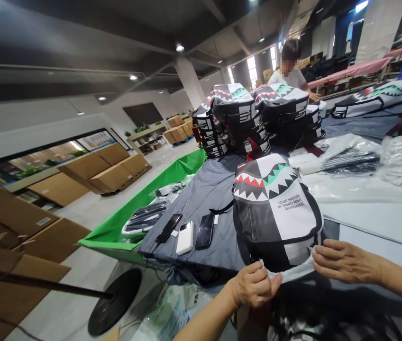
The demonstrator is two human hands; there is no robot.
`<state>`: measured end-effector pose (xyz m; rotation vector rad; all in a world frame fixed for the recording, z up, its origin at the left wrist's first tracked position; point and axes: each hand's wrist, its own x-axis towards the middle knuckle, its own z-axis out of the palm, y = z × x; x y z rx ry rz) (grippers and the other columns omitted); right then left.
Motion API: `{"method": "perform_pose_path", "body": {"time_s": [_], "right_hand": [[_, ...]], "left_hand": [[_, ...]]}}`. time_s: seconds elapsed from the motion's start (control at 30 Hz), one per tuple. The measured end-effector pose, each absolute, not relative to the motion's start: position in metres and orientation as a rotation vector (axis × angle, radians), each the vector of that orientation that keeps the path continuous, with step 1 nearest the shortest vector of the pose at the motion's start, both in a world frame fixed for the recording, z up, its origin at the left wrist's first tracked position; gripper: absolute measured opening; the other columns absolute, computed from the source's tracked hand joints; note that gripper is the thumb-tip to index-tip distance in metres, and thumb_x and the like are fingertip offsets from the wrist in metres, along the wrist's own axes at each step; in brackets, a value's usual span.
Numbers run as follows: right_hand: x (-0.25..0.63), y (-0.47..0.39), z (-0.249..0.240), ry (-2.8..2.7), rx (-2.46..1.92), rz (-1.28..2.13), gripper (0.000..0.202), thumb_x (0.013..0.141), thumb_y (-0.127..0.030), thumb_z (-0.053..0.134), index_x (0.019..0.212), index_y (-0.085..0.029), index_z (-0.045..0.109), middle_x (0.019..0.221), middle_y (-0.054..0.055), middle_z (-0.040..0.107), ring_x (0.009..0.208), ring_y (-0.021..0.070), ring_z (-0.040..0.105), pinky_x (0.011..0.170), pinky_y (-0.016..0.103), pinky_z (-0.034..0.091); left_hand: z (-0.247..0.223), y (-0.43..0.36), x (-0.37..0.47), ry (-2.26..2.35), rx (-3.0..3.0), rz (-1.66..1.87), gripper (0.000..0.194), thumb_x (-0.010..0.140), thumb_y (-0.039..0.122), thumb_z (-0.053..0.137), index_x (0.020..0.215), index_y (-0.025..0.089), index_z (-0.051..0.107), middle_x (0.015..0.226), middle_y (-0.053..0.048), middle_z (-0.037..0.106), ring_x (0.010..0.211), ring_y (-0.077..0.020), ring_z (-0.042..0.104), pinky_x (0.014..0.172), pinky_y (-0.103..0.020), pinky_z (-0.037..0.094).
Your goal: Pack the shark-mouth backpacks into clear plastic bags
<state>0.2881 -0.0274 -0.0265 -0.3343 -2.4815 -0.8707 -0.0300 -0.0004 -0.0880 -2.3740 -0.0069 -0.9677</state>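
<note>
Left hand (254,285) and right hand (343,261) pinched on thin, probably plastic, film (293,273) at soft backpack (275,208) base: light, slippery, grip edges.

1. Backpack (275,213): smooth, faintly glossy printed synthetic cloth.
2. Bag edge (293,273) at the fingers: thin clear plastic film.
3. Tabletop (204,189): matt grey cloth cover.
4. Phones (204,231): glossy black glass.
5. Boxes (112,175): matt brown cardboard.

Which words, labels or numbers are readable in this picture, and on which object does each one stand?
"SPRAYGROUND SHARK CENTRAL MIDTOWN 061225" (digits uncertain): white panel of the shark-mouth backpack, seen rotated.
Stacked backpacks: tags too small to read.
Wall poster: blurred.
Plastic bag: print unreadable.
</note>
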Motion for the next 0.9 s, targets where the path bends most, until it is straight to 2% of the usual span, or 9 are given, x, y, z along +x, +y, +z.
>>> {"method": "perform_pose_path", "body": {"time_s": [0.1, 0.2, 0.33, 0.43, 0.5, 0.57, 0.63, 0.77, 0.9], "right_hand": [[0.288, -0.032, -0.04, -2.429, -0.346, -0.852, 0.043, 0.1, -0.001, 0.029, 0.09, -0.018, 0.067, 0.087, 0.0, 0.068, 0.089, 0.013, 0.062, 0.08, 0.031, 0.045], [0.287, -0.039, -0.055, -2.332, -0.451, -0.816, 0.038, 0.1, -0.002, 0.033, 0.09, -0.018, 0.066, 0.085, 0.001, 0.069, 0.089, 0.0139, 0.064, 0.083, 0.033, 0.045], [0.283, -0.047, -0.066, -2.241, -0.59, -0.834, 0.038, 0.102, -0.002, 0.034, 0.092, -0.02, 0.066, 0.086, -0.001, 0.074, 0.089, 0.012, 0.066, 0.088, 0.031, 0.044], [0.28, -0.058, -0.073, -2.166, -0.703, -0.827, 0.04, 0.102, -0.001, 0.032, 0.096, -0.02, 0.067, 0.088, -0.002, 0.075, 0.084, 0.011, 0.068, 0.084, 0.03, 0.044], [0.277, -0.071, -0.08, -2.069, -0.843, -0.783, 0.032, 0.1, -0.003, 0.04, 0.097, -0.02, 0.067, 0.086, -0.002, 0.075, 0.08, 0.0121, 0.068, 0.08, 0.029, 0.046], [0.272, -0.086, -0.089, -1.868, -1.028, -0.595, 0.018, 0.099, -0.011, 0.051, 0.095, -0.021, 0.065, 0.081, -0.001, 0.072, 0.073, 0.0131, 0.066, 0.074, 0.027, 0.048], [0.265, -0.1, -0.098, -1.612, -1.218, -0.24, 0.01, 0.098, -0.024, 0.057, 0.091, -0.023, 0.064, 0.076, -0.001, 0.069, 0.066, 0.0133, 0.064, 0.065, 0.024, 0.05], [0.247, -0.099, -0.105, -1.283, -1.376, 0.407, 0.031, 0.093, -0.055, 0.06, 0.089, -0.025, 0.069, 0.083, 0.001, 0.072, 0.072, 0.0168, 0.07, 0.065, 0.023, 0.056], [0.239, -0.062, -0.098, -1.128, -1.318, 0.557, 0.044, 0.085, -0.067, 0.063, 0.084, -0.024, 0.073, 0.081, 0.005, 0.071, 0.074, 0.0204, 0.068, 0.066, 0.027, 0.057]], "left_hand": [[-0.089, -0.003, -0.038, -0.02, -2.446, -0.793, 0.015, 0.09, 0.01, 0.064, 0.099, 0.02, 0.071, 0.061, 0.007, 0.05, 0.053, -0.0081, 0.053, 0.049, -0.023, 0.047], [-0.08, -0.006, -0.044, -0.014, -2.555, -0.829, 0.02, 0.093, 0.011, 0.056, 0.098, 0.021, 0.072, 0.066, 0.004, 0.059, 0.058, -0.011, 0.061, 0.05, -0.025, 0.051], [-0.064, -0.012, -0.025, 0.007, -2.654, -0.949, 0.02, 0.098, 0.023, 0.051, 0.099, 0.018, 0.07, 0.059, 0.004, 0.057, 0.05, -0.0115, 0.056, 0.06, -0.028, 0.058], [-0.056, -0.016, 0.012, -0.553, -2.786, -0.894, 0.022, 0.099, 0.029, 0.05, 0.103, 0.015, 0.066, 0.076, -0.004, 0.069, 0.065, -0.0161, 0.066, 0.068, -0.03, 0.059], [-0.052, -0.015, 0.035, -0.934, -2.967, -0.629, 0.026, 0.102, 0.033, 0.048, 0.093, 0.018, 0.067, 0.078, -0.005, 0.072, 0.068, -0.0174, 0.069, 0.061, -0.027, 0.055], [-0.047, -0.011, 0.048, -1.12, -3.203, -0.311, 0.038, 0.104, 0.038, 0.043, 0.078, 0.02, 0.066, 0.068, -0.003, 0.07, 0.06, -0.0168, 0.067, 0.055, -0.026, 0.049], [-0.041, -0.008, 0.052, -1.233, -3.453, -0.068, 0.049, 0.105, 0.043, 0.037, 0.076, 0.019, 0.067, 0.069, -0.005, 0.071, 0.062, -0.0174, 0.068, 0.058, -0.026, 0.049], [-0.031, -0.006, 0.05, -1.539, -3.807, 0.115, 0.058, 0.104, 0.05, 0.028, 0.095, 0.013, 0.071, 0.082, -0.01, 0.075, 0.075, -0.0209, 0.074, 0.065, -0.026, 0.053], [-0.035, -0.013, 0.051, -1.737, -3.806, 0.135, 0.051, 0.101, 0.047, 0.036, 0.099, 0.011, 0.071, 0.088, -0.011, 0.076, 0.076, -0.0224, 0.074, 0.065, -0.027, 0.053]]}}
